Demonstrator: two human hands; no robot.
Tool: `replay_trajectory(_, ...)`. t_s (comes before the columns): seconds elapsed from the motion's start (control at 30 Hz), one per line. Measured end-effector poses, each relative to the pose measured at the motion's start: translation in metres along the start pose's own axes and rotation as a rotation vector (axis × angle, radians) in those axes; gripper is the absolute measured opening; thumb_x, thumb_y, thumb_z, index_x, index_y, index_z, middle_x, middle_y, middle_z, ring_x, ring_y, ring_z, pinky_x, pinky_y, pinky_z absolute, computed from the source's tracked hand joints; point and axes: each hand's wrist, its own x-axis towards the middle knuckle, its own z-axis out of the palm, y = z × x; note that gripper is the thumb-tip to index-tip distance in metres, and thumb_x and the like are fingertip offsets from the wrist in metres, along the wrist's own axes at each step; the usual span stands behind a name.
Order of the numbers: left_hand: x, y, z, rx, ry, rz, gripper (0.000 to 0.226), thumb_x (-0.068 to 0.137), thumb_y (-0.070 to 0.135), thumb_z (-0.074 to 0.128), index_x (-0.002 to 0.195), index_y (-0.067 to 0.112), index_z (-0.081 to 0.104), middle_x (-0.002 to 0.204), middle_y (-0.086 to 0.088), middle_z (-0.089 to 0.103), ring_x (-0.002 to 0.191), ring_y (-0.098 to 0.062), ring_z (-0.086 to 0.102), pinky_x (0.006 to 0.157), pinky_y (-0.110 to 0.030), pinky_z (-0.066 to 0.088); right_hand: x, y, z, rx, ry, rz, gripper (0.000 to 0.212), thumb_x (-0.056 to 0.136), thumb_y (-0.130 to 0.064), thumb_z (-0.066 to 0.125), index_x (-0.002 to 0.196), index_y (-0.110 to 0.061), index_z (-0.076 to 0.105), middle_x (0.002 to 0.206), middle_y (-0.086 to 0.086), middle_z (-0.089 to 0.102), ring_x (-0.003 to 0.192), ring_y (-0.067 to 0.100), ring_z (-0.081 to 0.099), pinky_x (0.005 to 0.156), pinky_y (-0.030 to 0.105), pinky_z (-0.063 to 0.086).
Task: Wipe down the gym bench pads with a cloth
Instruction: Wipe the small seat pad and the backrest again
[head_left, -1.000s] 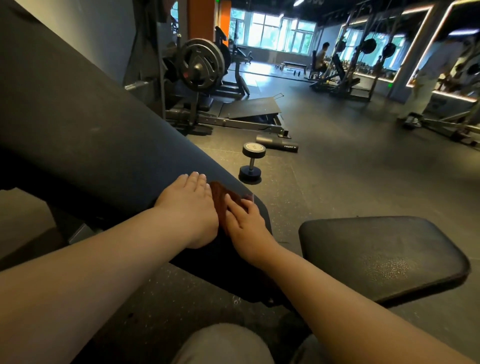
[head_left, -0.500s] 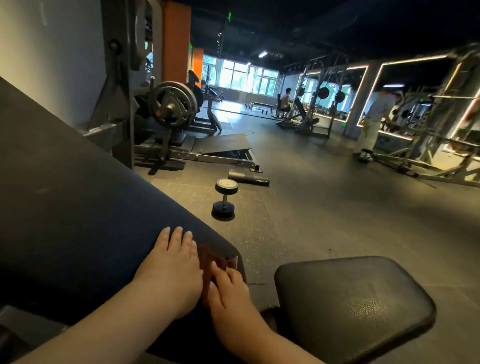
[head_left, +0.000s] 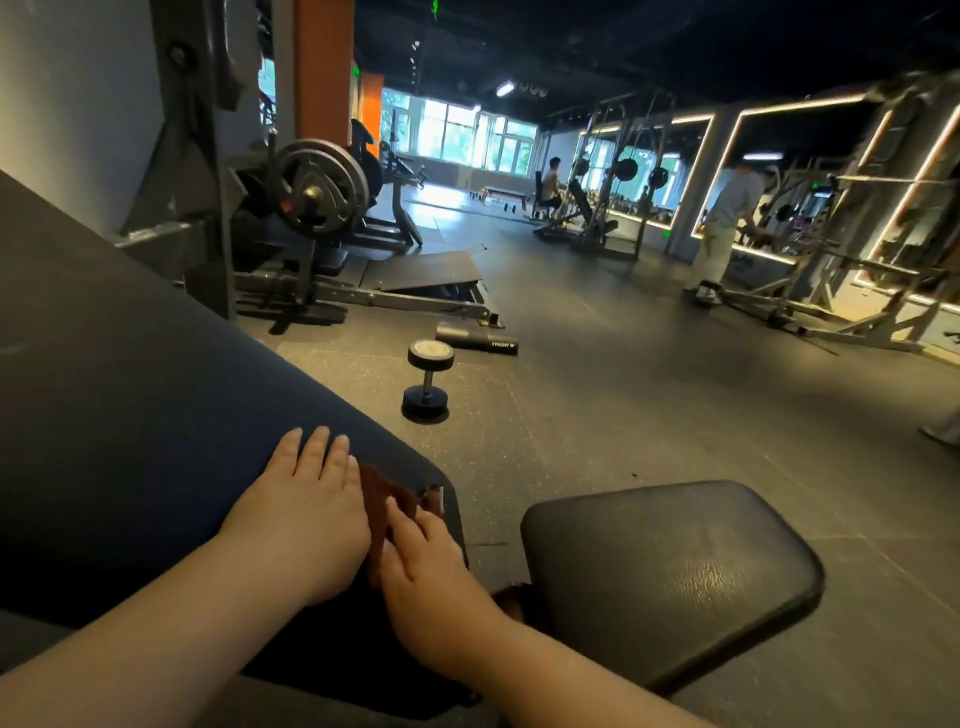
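Observation:
A long black inclined back pad (head_left: 130, 415) slants from upper left down to the centre. A dark reddish-brown cloth (head_left: 387, 501) lies at its lower end, near the pad's corner. My left hand (head_left: 306, 514) rests flat on the pad, fingers together, touching the cloth's left edge. My right hand (head_left: 426, 561) presses flat on the cloth's lower part, covering much of it. To the right, apart from the back pad, sits the black seat pad (head_left: 670, 571), glossy in the middle.
A dumbbell (head_left: 427, 381) stands on the rubber floor just beyond the pads, with a black roller (head_left: 477, 339) behind it. A plate-loaded machine (head_left: 311, 208) stands at the left. A person (head_left: 724, 228) stands by racks at the right, another sits far back.
The view has tilted upward, so pads and hands sit lower in the frame. Both hands stay together on the cloth at the pad's lower end, barely shifted.

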Motion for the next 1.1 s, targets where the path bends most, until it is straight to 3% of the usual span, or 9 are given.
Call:
replay_trajectory(0.1,0.003,0.007,-0.005,0.008,-0.045,-0.004,0.062,0.104,0.026,0.014,0.153,-0.004,-0.007,0.162,-0.025,-0.016,0.151,-0.038,-0.016,0.122,-0.056,-0.004,0.013,0.009,-0.002,-0.033,-0.016,-0.069,0.057,0.104,-0.047,0.027,0.158,-0.038,0.012,0.167,-0.012,0.009,0.154,0.018,-0.003,0.125,0.050,0.008)
replay_trajectory(0.3,0.012,0.021,-0.003,-0.033,-0.085,0.023,0.066,0.104,0.030,0.021,0.155,0.000,-0.007,0.163,-0.021,-0.016,0.151,-0.035,-0.016,0.121,-0.058,-0.005,0.076,0.009,-0.015,-0.048,0.034,0.062,0.055,0.106,-0.033,0.030,0.159,-0.017,0.022,0.166,0.013,0.017,0.154,0.033,0.006,0.124,0.052,0.012)
replay_trajectory(0.47,-0.002,0.026,-0.002,-0.033,-0.016,0.104,0.064,0.105,0.031,0.026,0.156,0.001,-0.001,0.164,-0.021,-0.009,0.152,-0.037,-0.008,0.123,-0.053,0.002,0.018,0.028,0.001,-0.117,-0.024,-0.009,0.060,0.104,-0.038,0.026,0.160,-0.027,0.009,0.166,0.002,0.014,0.154,0.029,0.008,0.124,0.052,0.013)
replay_trajectory(0.6,-0.002,0.058,-0.001,-0.019,-0.032,0.170,0.066,0.105,0.029,0.032,0.155,-0.002,0.003,0.163,-0.027,-0.006,0.151,-0.042,-0.005,0.122,-0.058,0.003,-0.018,0.050,-0.004,-0.021,-0.051,-0.048,0.058,0.105,-0.030,0.030,0.159,-0.035,0.011,0.166,-0.010,0.014,0.153,0.015,0.011,0.126,0.041,0.012)
replay_trajectory(0.7,0.007,0.062,0.001,-0.055,-0.012,0.143,0.067,0.103,0.027,0.032,0.155,-0.004,0.001,0.163,-0.026,-0.008,0.151,-0.041,-0.007,0.122,-0.055,0.000,0.009,0.046,-0.015,-0.062,-0.011,-0.031,0.053,0.109,-0.026,0.031,0.160,-0.029,0.017,0.165,-0.003,0.020,0.151,0.016,0.015,0.118,0.024,0.009)
replay_trajectory(0.8,0.006,0.059,0.007,-0.101,0.009,0.130,0.065,0.105,0.030,0.025,0.156,0.000,-0.001,0.164,-0.021,-0.010,0.152,-0.036,-0.009,0.124,-0.050,-0.003,0.042,0.047,-0.022,-0.003,-0.002,0.159,0.050,0.109,-0.022,0.031,0.158,-0.016,0.027,0.163,0.011,0.024,0.151,0.029,0.020,0.122,0.038,0.015)
replay_trajectory(0.87,0.002,0.059,0.009,-0.086,0.021,0.137,0.063,0.105,0.029,0.021,0.156,0.001,-0.002,0.164,-0.020,-0.010,0.152,-0.035,-0.009,0.124,-0.049,-0.002,0.037,0.042,-0.022,-0.009,-0.009,0.121,0.049,0.108,-0.021,0.032,0.157,-0.015,0.030,0.162,0.011,0.028,0.150,0.027,0.024,0.123,0.040,0.018)
replay_trajectory(0.97,-0.006,0.060,0.010,-0.073,0.018,0.158,0.062,0.104,0.027,0.019,0.156,-0.001,-0.002,0.164,-0.021,-0.010,0.152,-0.037,-0.009,0.124,-0.051,0.000,-0.008,0.034,-0.019,-0.005,-0.033,0.014,0.045,0.109,-0.027,0.034,0.155,-0.026,0.035,0.157,-0.002,0.038,0.139,0.008,0.033,0.113,0.024,0.023)
replay_trajectory(1.1,-0.012,0.063,0.011,-0.061,0.045,0.187,0.061,0.106,0.029,0.019,0.155,-0.002,0.000,0.164,-0.023,-0.009,0.152,-0.039,-0.007,0.124,-0.052,0.002,-0.042,0.039,-0.016,-0.017,-0.066,-0.075,0.049,0.110,-0.030,0.031,0.158,-0.035,0.022,0.158,-0.019,0.026,0.137,-0.007,0.017,0.109,0.005,0.010)
